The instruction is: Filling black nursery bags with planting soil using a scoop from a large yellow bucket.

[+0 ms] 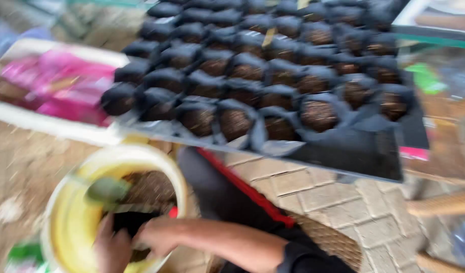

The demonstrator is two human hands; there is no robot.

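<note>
Largest before us is the flat black tray (353,151), packed with rows of small black plastic grow bags filled with brown soil (273,65); it sits well beyond our hands, up and to the right. Below it runs the grey brick-paved floor (318,189), and to the left lies a white-rimmed tray of pink packets (55,86).

Nearer, at lower left, stands the round pale yellow plastic bucket (70,217), holding loose dark soil (149,187) at its far side. Both hands are down inside its mouth. Between them is a small black plastic bag (129,222), its opening, as far as the blur lets us judge, turned upward. Our left hand (111,247) grips the bag's near-left edge with fingers closed on it; our right hand (159,235) comes in from the right, fingers curled over the bag's right side and touching it. The soil heap lies just beyond the bag, away from us, about equally near to both hands.

A green scoop-like thing (107,189) rests in the bucket just above the left hand. A black sleeve with a red stripe (232,192) crosses between the bucket and the tray.
</note>
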